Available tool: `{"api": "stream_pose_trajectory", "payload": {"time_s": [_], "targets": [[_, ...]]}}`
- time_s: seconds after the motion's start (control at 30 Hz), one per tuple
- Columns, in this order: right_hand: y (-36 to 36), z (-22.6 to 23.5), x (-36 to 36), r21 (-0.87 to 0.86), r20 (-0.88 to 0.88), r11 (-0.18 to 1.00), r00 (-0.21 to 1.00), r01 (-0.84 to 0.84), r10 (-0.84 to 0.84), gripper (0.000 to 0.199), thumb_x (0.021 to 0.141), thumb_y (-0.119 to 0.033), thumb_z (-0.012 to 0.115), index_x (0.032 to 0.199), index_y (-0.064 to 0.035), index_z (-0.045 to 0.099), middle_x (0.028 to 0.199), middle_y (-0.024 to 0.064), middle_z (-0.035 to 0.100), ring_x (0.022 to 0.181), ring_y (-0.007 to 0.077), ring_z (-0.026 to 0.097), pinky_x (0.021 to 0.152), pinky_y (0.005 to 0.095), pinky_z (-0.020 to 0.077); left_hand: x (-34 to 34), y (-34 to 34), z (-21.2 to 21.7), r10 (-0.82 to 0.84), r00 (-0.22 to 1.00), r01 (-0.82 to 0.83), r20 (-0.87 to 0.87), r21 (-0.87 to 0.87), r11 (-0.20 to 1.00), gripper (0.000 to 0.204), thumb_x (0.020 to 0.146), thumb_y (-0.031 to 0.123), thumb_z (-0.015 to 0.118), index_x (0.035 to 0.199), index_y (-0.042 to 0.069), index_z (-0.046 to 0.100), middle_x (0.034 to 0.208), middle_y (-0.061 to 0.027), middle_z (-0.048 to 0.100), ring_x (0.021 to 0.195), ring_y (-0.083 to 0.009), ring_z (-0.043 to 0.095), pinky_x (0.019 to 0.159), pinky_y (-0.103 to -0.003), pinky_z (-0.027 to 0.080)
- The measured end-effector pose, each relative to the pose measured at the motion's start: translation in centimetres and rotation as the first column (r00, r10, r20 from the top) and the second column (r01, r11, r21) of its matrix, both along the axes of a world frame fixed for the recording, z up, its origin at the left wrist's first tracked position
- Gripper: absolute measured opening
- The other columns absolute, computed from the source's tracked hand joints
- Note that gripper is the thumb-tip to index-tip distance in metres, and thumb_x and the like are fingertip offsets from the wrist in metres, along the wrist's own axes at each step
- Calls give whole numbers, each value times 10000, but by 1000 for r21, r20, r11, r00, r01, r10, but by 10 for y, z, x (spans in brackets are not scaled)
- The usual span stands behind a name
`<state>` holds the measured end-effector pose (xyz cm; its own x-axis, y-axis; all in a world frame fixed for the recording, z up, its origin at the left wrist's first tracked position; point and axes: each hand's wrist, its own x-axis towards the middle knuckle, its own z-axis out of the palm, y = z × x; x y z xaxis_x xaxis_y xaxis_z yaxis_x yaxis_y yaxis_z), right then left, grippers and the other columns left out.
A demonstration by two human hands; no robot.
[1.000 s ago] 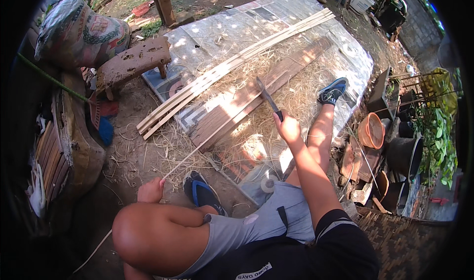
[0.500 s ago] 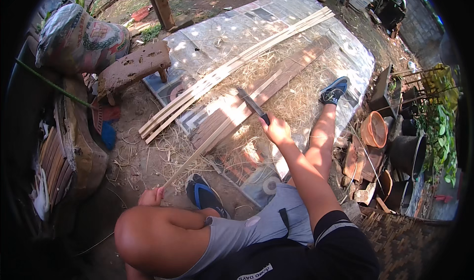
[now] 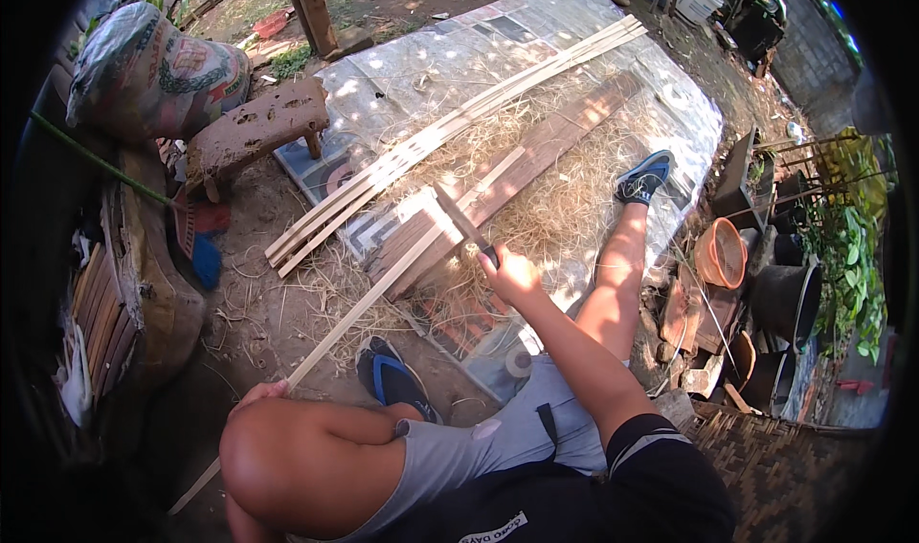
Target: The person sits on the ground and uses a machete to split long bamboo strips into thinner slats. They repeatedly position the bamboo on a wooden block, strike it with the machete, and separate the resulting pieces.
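The work in hand looks like shaving or splitting a long bamboo strip (image 3: 383, 289) with a knife (image 3: 466, 223). The right hand (image 3: 510, 273) is closed around the knife handle, and the blade points up and away from it, its edge lying across the strip where the strip meets the stack of 2 or 3 brown planks (image 3: 517, 175). The left hand (image 3: 257, 393) sits low beside the raised left knee and closes on the near part of the same strip, which runs from just past this hand diagonally up to the blade; its tail end carries on below the knee.

By my judgement the cut is under way or about to bite. The next move calls for a firm hold by the left hand so the strip does not twist, and a controlled stroke of the blade directed away from the body and clear of the outstretched right leg.

The right arm is extended forward, elbow slightly bent, wrist in line with the forearm. Beyond the right hand lies a bundle of pale finished strips (image 3: 450, 132) on a plastic sheet (image 3: 536, 41), with loose shavings (image 3: 565, 208) all around. A blue sandal (image 3: 394, 380) rests between both hands.
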<state>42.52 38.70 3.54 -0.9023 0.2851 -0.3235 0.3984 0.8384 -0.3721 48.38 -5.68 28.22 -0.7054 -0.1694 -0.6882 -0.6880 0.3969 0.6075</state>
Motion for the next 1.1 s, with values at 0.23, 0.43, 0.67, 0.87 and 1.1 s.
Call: {"api": "stream_pose_trajectory", "payload": {"time_s": [0.23, 0.43, 0.67, 0.87, 1.1], "targets": [[33, 5, -1, 89, -74, 993, 994, -73, 80, 502, 1011, -588, 519, 1246, -149, 580, 968, 221, 732, 894, 427, 727, 769, 519, 585, -4, -29, -10, -126, 990, 126, 58, 16, 992, 331, 1060, 331, 605, 945, 31, 682, 785, -3, 643, 637, -89, 565, 610, -269, 473], [-4, -10, -2, -33, -99, 996, 991, 84, -87, 502, 1039, -533, 486, 1239, -77, 544, 968, 245, 737, 918, 470, 711, 815, 565, 557, -64, -59, -223, -634, 709, 640, -308, -98, 762, 359, 1070, 340, 582, 976, 8, 681, 836, -34, 678, 626, -119, 591, 630, -285, 505], [2, 2, 28, 174, -260, 952, 921, -250, 289, 510, 1022, -563, 514, 1157, -77, 588, 854, 221, 722, 782, 418, 722, 680, 531, 578, -83, 3, -236, -532, 833, 550, -152, 129, 825, 305, 1044, 328, 624, 970, 40, 693, 712, -36, 638, 604, -94, 592, 566, -301, 495], [10, 15, 6, 38, -12, 994, 995, -103, 104, 510, 1060, -538, 440, 1204, -57, 524, 897, 232, 711, 896, 435, 719, 809, 520, 578, -75, 20, -204, -695, 641, 641, -326, -271, 718, 325, 1006, 359, 668, 983, 35, 676, 707, -118, 632, 618, -245, 614, 595, -400, 508], [57, -1, -11, 30, -183, 953, 939, 301, -291, 476, 1051, -521, 469, 1175, -69, 555, 921, 284, 723, 868, 486, 709, 759, 561, 567, -63, 28, -204, -811, 496, 501, -310, -661, 559, 393, 1052, 401, 535, 904, 51, 636, 822, -210, 692, 802, -449, 669, 692, -549, 523]]}}
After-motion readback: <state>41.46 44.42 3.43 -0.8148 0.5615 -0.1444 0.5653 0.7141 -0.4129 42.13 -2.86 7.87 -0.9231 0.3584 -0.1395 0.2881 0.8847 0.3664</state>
